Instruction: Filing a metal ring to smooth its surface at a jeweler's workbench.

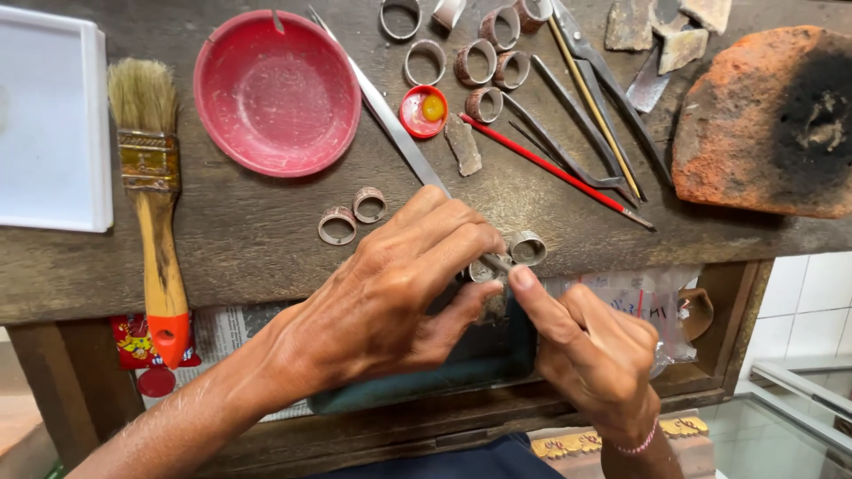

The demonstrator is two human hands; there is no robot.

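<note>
Two hands meet at the front edge of the wooden bench (266, 239). The left hand (390, 302) is curled, w/ thumb and fingers pinching a small metal ring (484, 269) and a dark lump under it; can't tell what the lump is. The right hand (590, 350) is curled too, w/ thumb and first finger pressed on the same ring from the other side. Another metal ring (529, 247) sits just beside, touching the edge of the bench.

2 more rings (352, 215) lie near the left hand, up on the bench. A bunch of rings (479, 62) lies further back. A red bowl (277, 93) sits at the back, w/ a small red cap (423, 111) next to it that has smth yellow in it. A long paintbrush (153, 195) w/ an orange tip lies at the left, beside a white tray (53, 124). Tweezers (390, 115), scissors (603, 89) and a thin red stick (555, 168) lie at the back right. A burnt orange brick (754, 124) sits at the far right.
</note>
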